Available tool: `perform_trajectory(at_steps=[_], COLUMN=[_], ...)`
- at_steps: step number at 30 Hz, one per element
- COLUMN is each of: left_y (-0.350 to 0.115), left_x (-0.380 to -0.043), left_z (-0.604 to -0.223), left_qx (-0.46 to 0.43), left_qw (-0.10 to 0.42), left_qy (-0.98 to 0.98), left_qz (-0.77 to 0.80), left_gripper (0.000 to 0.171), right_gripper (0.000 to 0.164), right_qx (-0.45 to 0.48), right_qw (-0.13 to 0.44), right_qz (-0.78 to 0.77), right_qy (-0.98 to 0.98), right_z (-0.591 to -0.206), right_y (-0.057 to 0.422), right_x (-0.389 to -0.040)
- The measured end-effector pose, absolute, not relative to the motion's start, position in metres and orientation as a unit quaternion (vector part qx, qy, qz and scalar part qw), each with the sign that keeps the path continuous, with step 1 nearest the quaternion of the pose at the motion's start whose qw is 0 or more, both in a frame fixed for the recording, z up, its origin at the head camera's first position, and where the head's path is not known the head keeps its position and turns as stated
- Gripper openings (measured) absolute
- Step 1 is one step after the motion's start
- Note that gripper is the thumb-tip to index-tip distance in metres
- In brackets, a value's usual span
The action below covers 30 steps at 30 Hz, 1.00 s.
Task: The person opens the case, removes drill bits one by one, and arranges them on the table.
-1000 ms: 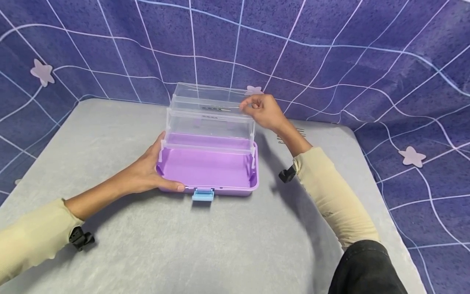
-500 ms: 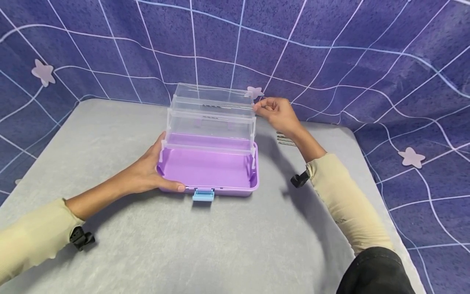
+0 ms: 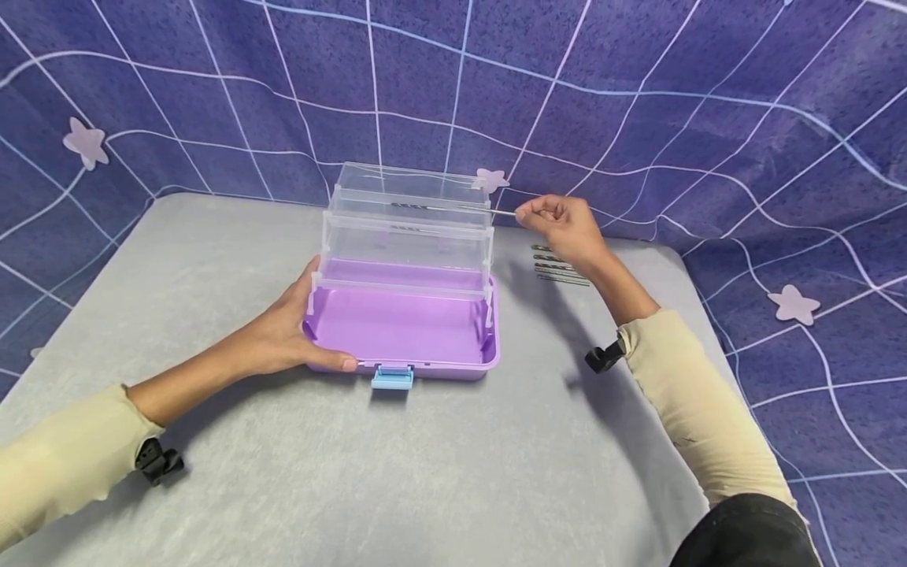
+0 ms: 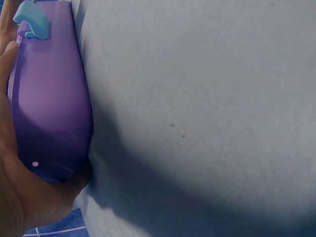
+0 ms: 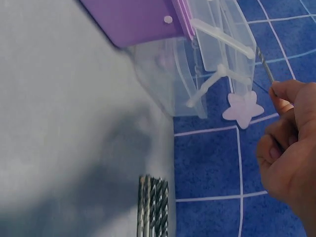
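Note:
A purple tool box (image 3: 404,372) with a blue latch (image 3: 393,378) stands with its clear tiered trays (image 3: 411,248) raised. My left hand (image 3: 283,331) grips its left end, thumb along the front rim and fingers at the side; in the left wrist view the hand wraps the box's corner. My right hand (image 3: 567,228) pinches a thin drill bit (image 3: 499,211) by its end, just right of the upper tray. The bit's other end overlaps the tray. Dark fluted drill bits (image 3: 409,206) show through the upper tray, and more lie in the tier below.
Several drill bits (image 3: 560,272) lie side by side on the grey table (image 3: 453,472), right of the box and under my right forearm. A purple grid-patterned cloth (image 3: 638,118) with star shapes hangs behind the table.
My right hand has moved right, drawing the pinched drill bit from over the upper tray until it sticks out past the tray's right end. My left hand has stayed on the box.

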<state>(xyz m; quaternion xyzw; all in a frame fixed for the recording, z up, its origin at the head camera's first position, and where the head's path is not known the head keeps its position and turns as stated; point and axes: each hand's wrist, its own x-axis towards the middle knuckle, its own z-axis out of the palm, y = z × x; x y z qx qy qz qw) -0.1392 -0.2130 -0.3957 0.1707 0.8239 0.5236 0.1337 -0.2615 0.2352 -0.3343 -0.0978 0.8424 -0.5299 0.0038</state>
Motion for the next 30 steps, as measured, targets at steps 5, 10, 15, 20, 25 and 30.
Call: perform_trajectory(at_steps=[5, 10, 15, 20, 25, 30], left_y=[-0.213, -0.212, -0.212, -0.213, -0.214, -0.215], left_x=[-0.14, -0.14, -0.14, -0.141, -0.14, -0.139], left_z=[-0.395, -0.396, -0.396, -0.396, -0.396, -0.396], left_qx=[0.171, 0.173, 0.177, 0.182, 0.172, 0.158], left_qw=[0.128, 0.124, 0.121, 0.12, 0.124, 0.127], left_qy=[0.829, 0.832, 0.829, 0.823, 0.83, 0.845], left_qz=[0.516, 0.513, 0.516, 0.524, 0.516, 0.496], left_gripper=[0.157, 0.159, 0.158, 0.157, 0.159, 0.164], right_gripper=[0.016, 0.01, 0.007, 0.006, 0.007, 0.012], right_qx=[-0.09, -0.082, -0.072, -0.064, -0.053, -0.053], right_qw=[-0.006, -0.017, -0.027, -0.027, -0.019, -0.015], right_qz=[-0.552, -0.565, -0.569, -0.561, -0.546, -0.531], right_qy=[0.829, 0.821, 0.818, 0.825, 0.836, 0.846], right_z=[-0.335, -0.336, -0.335, -0.335, -0.34, -0.347], right_y=[0.249, 0.263, 0.275, 0.286, 0.298, 0.311], right_x=[-0.258, -0.253, -0.249, -0.243, -0.235, -0.229])
